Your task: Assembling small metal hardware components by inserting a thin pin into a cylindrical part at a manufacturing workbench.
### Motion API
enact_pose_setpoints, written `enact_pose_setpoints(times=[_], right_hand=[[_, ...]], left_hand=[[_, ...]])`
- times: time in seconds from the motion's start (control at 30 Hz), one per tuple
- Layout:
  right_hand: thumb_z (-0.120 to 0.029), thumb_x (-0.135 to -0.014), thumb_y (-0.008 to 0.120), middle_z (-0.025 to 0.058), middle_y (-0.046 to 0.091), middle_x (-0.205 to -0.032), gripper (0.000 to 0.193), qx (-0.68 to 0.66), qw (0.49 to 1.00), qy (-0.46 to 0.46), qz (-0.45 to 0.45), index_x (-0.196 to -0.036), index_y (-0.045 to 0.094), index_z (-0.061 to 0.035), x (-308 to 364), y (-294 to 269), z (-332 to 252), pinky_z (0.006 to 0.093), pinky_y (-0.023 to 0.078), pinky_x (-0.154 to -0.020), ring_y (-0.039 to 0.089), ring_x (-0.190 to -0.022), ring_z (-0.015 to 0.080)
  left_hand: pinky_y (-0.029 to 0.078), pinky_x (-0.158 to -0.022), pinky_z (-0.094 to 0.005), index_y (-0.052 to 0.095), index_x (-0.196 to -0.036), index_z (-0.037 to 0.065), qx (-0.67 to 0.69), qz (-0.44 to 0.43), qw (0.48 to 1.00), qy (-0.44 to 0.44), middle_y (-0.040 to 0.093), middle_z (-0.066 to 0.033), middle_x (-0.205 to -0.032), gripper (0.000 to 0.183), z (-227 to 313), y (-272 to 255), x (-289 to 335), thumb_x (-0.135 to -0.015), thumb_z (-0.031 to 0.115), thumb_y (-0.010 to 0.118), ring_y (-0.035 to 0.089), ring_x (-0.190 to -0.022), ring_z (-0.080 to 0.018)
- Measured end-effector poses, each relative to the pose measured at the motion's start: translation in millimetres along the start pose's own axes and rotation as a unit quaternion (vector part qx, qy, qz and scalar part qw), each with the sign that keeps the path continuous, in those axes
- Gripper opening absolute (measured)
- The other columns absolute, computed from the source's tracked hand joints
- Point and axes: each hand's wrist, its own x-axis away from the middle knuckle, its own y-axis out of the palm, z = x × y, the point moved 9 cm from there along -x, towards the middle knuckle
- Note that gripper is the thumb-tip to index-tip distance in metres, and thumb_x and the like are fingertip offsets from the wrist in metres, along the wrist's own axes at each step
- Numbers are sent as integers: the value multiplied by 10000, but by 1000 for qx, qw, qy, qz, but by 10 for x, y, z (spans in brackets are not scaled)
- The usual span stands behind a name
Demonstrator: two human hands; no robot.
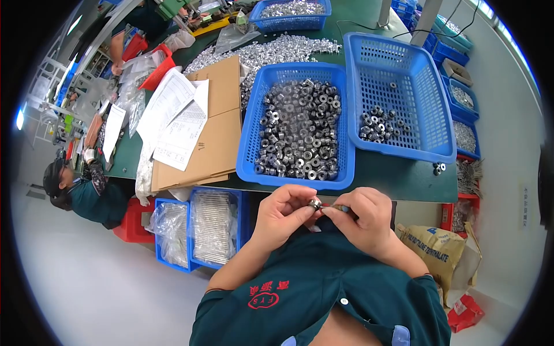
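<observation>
In front of my body, just off the table's near edge, my left hand (289, 212) pinches a small shiny metal bushing (314, 204) between thumb and fingers. My right hand (365, 214) grips a slim hand tool (341, 208) with a brownish and blue handle. Its front end points at the bushing; whether the tip touches it I cannot tell. Beyond my hands, a blue plastic basket (247, 138) holds a heap of similar metal bushings (300, 130). To its right, a second blue basket (427, 154) contains a smaller pile of bushings (378, 126).
A pile of small silver parts (271, 51) covers the green table (398, 187) behind the baskets. Cardboard (216, 135) and paper sheets (179, 124) lie to the left. Blue crates (216, 228) stand below. A co-worker (86, 187) is at far left. A yellowish sack (435, 254) sits at right.
</observation>
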Motion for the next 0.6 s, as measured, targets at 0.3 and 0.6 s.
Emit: enact_pose_setpoints(times=[0.3, 0.6], right_hand=[[-68, -749, 770, 65, 609, -668, 143, -50, 996, 70, 16, -764, 630, -45, 130, 57, 218, 310, 417, -487, 560, -552, 195], [-57, -749, 778, 61, 628, -714, 176, -43, 998, -14, 42, -863, 645, -37, 116, 2, 81, 288, 439, -516, 587, -600, 192]], left_hand=[[564, -775, -312, 571, -1118, -32, 15, 42, 999, 17, 657, -137, -999, 240, -61, -17, -3, -883, -64, 606, 670, -869, -191], [564, -764, -311, 568, -1114, -35, 31, 40, 999, 19, 653, -144, -993, 238, -72, -2, -12, -881, -65, 605, 668, -865, -192]])
